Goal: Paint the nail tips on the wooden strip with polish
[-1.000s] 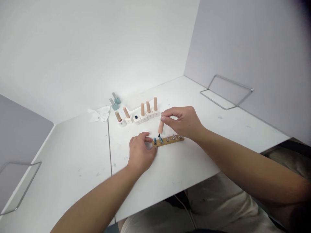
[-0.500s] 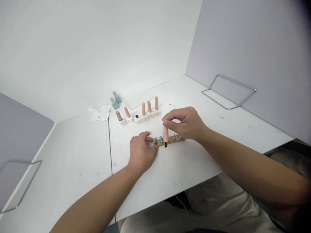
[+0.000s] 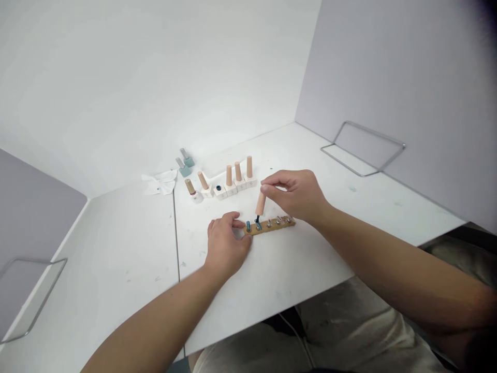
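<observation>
My right hand [image 3: 297, 196] pinches a peach-coloured wooden cap [image 3: 261, 203], tilted, with a thin black brush tip [image 3: 257, 219] below it. That tip sits just above the second bolt [image 3: 258, 226] on a narrow wooden strip [image 3: 277, 224], which carries several metal bolts. My left hand [image 3: 227, 243] rests on the white table [image 3: 272, 280] at the strip's left end. Its fingers curl beside a blue bolt [image 3: 248, 226], touching the strip but not visibly gripping it.
Behind the strip, a row of white cube bases [image 3: 232, 190] carries tall wooden caps. Further left are a round white bottle [image 3: 196, 197], two teal bottles [image 3: 187, 161] and a crumpled tissue [image 3: 158, 183]. Pale walls surround the table, with wire stands [image 3: 363, 150] on the right and left.
The wooden cap has moved left and tilted, and its black tip has gone from in front of the strip to above the second bolt. My left hand has barely moved.
</observation>
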### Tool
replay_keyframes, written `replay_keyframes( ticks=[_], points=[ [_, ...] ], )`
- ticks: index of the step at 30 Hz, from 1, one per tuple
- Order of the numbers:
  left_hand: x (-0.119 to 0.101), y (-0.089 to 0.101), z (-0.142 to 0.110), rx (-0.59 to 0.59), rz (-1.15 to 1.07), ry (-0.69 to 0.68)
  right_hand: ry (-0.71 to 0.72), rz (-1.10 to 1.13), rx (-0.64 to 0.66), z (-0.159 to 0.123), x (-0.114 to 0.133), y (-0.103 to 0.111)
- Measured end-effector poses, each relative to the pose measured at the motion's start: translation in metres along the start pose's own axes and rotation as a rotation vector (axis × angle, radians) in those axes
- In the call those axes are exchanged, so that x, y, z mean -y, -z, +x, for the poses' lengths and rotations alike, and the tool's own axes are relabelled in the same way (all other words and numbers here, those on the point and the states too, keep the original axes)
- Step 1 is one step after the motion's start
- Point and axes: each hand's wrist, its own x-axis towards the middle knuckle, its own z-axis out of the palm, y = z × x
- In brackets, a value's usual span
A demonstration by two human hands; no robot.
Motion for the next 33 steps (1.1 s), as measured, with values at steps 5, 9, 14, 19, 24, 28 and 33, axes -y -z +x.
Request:
replay_keyframes(
  ticks=[5, 9, 14, 19, 24, 28, 33],
  points=[
    [-0.0011, 0.0005, -0.0008, 0.001, -0.005, 0.0, 0.037, 0.07, 0.068, -0.001, -0.0023, 0.0018],
    [-0.0027, 0.0015, -0.0007, 0.003, -0.005, 0.014, 0.008, 0.052, -0.025, -0.0019, -0.0035, 0.0006],
    [-0.0016, 0.0007, 0.0, 0.0, -0.008, 0.013, 0.002, 0.012, 0.022, -0.0013, -0.0033, 0.0003],
    [-0.0006, 0.0, 0.0005, 0.002, -0.013, 0.009, 0.036, 0.057, 0.054, -0.0018, -0.0034, 0.0016],
    [-0.0018, 0.0002, -0.0001, 0.0, -0.009, 0.009, 0.002, 0.026, 0.002, -0.0026, -0.0034, 0.0016],
    [-0.0013, 0.0006, -0.0006, 0.002, -0.01, 0.014, 0.014, 0.029, 0.035, -0.0022, -0.0023, 0.0017],
    [-0.0016, 0.0014, -0.0002, 0.008, -0.009, 0.024, 0.002, 0.05, 0.053, -0.0015, -0.0027, 0.0027]
  ],
)
